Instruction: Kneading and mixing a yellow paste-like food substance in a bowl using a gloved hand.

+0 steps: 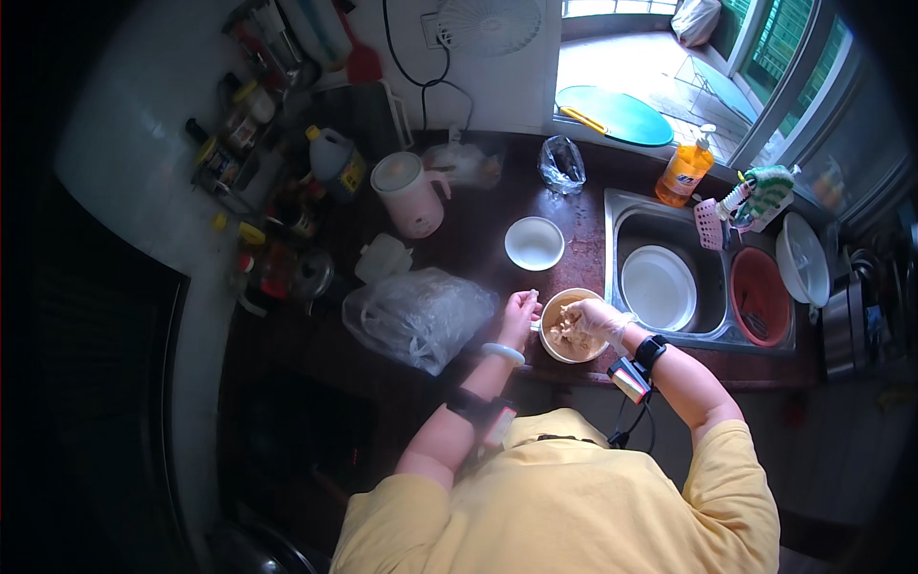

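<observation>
A pale round pot (549,346) with a short handle (536,326) stands near the counter's front edge. In it lies a lumpy, light-brown mixture, perhaps minced meat (568,336). My right hand (601,321), in a clear plastic glove, reaches into the pot from the right, its fingers closed on a clump of the mixture. My left hand (518,319) is beside the pot's left rim, close to the handle, with curled fingers; whether it grips the handle is unclear. Something small and whitish shows at its fingertips. Behind the pot sits a white bowl (534,244).
A clear plastic bag (423,319) lies left of my left hand. A pink electric kettle (409,204) and a crumpled clear bag (561,165) are farther back. To the right, a steel sink (612,265) holds a white basin (658,287) and a red basin (760,294). Orange soap bottle (683,176) stands behind it.
</observation>
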A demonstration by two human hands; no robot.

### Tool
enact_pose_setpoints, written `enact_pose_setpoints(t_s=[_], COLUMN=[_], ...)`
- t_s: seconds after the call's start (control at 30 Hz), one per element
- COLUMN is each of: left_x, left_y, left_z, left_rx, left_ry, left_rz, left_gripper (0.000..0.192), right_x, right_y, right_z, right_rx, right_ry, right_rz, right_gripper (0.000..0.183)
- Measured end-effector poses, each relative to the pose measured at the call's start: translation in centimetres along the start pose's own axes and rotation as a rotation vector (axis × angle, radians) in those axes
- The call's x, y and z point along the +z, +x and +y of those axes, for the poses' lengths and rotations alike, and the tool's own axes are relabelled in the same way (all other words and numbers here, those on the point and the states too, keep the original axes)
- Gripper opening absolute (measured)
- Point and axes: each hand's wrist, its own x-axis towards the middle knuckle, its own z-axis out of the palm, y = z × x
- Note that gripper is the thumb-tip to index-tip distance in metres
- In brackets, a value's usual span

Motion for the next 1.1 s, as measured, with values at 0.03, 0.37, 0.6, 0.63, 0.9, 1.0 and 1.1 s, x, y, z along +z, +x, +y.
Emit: enact_pose_setpoints(t_s=[0.03,0.37,0.6,0.63,0.9,1.0,1.1], left_x=[0.3,0.6,1.3,1.2,1.6,0.9,1.3], left_y=[0.1,3.2,3.8,3.9,4.7,5.1,4.9], left_z=[0.1,-3.7,-4.3,-4.3,-3.7,-4.3,-4.1], left_rx=[0.062,0.382,0.559,0.558,0.415,0.380,0.393], left_ry=[-0.006,0.121,0.207,0.203,0.164,0.231,0.246], left_rz=[0.026,0.099,0.181,0.183,0.150,0.145,0.166], left_gripper=[0.028,0.028,0.034,0.034,0.036,0.038,0.037], right_x=[0.1,-0.2,0.3,0.4,0.7,1.4,1.2], right_y=[-1.4,-0.4,-1.5,-1.8,-1.3,-1.4,-1.1], right_z=[-1.2,1.5,-0.2,-0.4,0.4,-0.3,0.4], right_rx=[-0.002,-0.354,-0.203,-0.200,-0.214,-0.203,-0.247], right_ry=[0.004,-0.827,-0.526,-0.529,-0.407,-0.759,-0.868], right_rz=[0.014,0.478,0.166,0.165,0.305,0.420,0.465], right_gripper=[0.038,0.022,0.024,0.024,0.025,0.020,0.020])
